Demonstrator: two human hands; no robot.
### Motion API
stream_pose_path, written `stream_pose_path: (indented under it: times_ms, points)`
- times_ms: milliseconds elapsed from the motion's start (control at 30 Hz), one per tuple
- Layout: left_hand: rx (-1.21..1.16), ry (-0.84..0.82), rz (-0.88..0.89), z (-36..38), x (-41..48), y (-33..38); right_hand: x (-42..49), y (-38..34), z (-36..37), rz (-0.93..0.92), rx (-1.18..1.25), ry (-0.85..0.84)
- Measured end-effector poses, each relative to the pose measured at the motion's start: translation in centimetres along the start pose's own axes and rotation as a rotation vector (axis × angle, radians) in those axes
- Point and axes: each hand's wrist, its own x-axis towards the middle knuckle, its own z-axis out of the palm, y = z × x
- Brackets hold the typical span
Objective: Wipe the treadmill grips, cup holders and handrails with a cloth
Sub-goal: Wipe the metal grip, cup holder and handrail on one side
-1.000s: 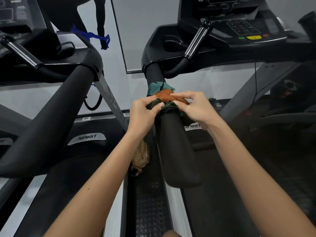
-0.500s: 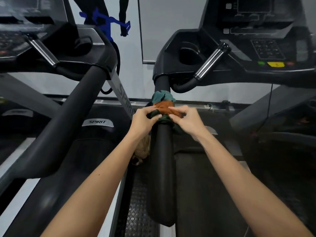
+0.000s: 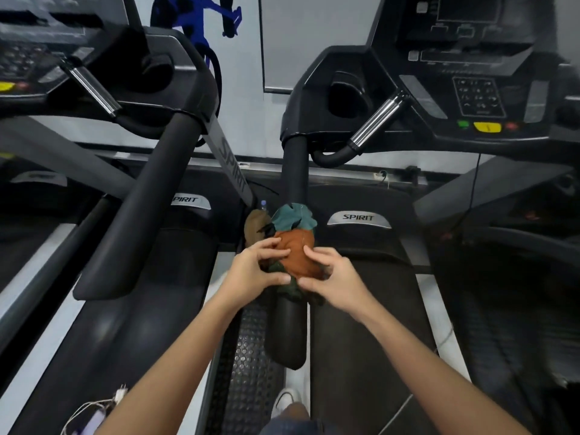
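You've got the orange, teal and dark-green patchwork cloth point(image 3: 296, 249) bunched round the black padded handrail point(image 3: 287, 334), left hand point(image 3: 254, 271) and right hand point(image 3: 332, 277) both pinching it. Handrail wipe, I'd say; next, slide toward the rail's free end.

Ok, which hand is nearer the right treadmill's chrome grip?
Right. The right hand holds the cloth on the right of the handrail, below the grip; the left hand holds it opposite.
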Motion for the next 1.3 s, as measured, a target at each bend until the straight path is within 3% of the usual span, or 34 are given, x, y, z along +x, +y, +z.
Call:
stream_pose_path:
  times_ms: [100,200,467,567,733,1000,1300]
  points:
    - [0.047,0.160,0.007,0.5,1.0,0.7,1.5,-0.9,0.5,-0.068,-0.069,0.192]
    - [0.079,0.189,0.023,0.6,1.3,1.0,2.1,-1.2,0.5,-0.131,-0.096,0.257]
    - [0.057,-0.152,-0.012,-0.7,-3.2,0.5,-3.7,1.1,0.8,-0.048,-0.046,0.089]
    - [0.092,-0.181,0.021,-0.6,-4.2,0.4,-5.2,1.6,1.1,-0.020,0.010,0.045]
    - [0.076,-0.056,0.039,0.0,-4.0,0.4,-4.5,1.3,1.3,-0.049,0.072,0.107]
    - [0.038,0.130,0.039,0.5,0.7,0.8,0.7,-0.2,0.7,-0.084,-0.020,0.251]
    - [0.033,0.234,0.036,0.0,7.3,0.6,7.6,-1.3,-1.0,-0.078,-0.097,0.322]
